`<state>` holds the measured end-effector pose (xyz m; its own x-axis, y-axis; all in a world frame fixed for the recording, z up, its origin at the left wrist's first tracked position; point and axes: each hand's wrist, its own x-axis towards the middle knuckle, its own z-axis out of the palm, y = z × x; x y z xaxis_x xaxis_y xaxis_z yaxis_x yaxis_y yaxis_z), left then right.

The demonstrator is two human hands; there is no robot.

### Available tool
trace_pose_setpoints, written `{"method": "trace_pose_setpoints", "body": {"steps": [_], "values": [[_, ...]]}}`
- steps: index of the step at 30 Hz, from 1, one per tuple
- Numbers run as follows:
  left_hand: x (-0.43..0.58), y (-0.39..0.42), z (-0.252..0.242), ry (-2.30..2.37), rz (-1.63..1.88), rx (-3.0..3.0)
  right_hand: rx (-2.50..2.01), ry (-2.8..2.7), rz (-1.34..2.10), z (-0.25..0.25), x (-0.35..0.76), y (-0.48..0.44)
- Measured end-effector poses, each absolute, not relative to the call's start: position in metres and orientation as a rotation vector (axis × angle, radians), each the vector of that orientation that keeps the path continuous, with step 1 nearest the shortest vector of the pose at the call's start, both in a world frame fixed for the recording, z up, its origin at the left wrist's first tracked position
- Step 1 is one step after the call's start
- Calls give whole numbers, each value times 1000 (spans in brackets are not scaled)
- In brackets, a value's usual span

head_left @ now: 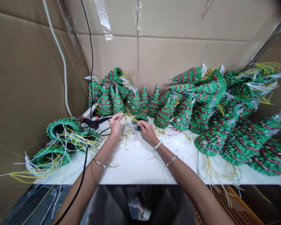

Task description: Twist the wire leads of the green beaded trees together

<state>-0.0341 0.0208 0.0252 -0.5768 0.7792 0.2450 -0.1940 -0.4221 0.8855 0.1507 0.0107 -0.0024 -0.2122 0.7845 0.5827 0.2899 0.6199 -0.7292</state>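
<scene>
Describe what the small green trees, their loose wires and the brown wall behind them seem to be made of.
The small green trees look like glittery tinsel wound into cones, with red cord, given their sparkling, bristly surface. The loose wires seem plastic-coated, smooth and glossy, white and yellow. The brown wall looks like matt cardboard, with creased folds and taped seams.

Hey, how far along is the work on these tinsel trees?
Hard to say exactly. Done-looking: the green tinsel trees standing and heaped at the back and right. In hand: a wire bundle between the left hand and right hand, over snipped wire bits. Left: the trees on their sides at left, long wires spread loose.
</scene>
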Motion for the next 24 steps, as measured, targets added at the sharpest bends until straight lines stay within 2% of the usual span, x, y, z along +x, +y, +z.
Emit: {"method": "trace_pose_setpoints", "body": {"steps": [13, 19, 24], "values": [[-27, 20, 30, 1124, 2053, 748, -835, -1809, 512, -7, 146, 13], [-53, 29, 29, 1195, 2140, 627, -869, -1793, 521, -9, 154, 14], [-57, 24, 30, 1294, 2092, 1017, -901, -1728, 588, -9, 160, 14]]}}
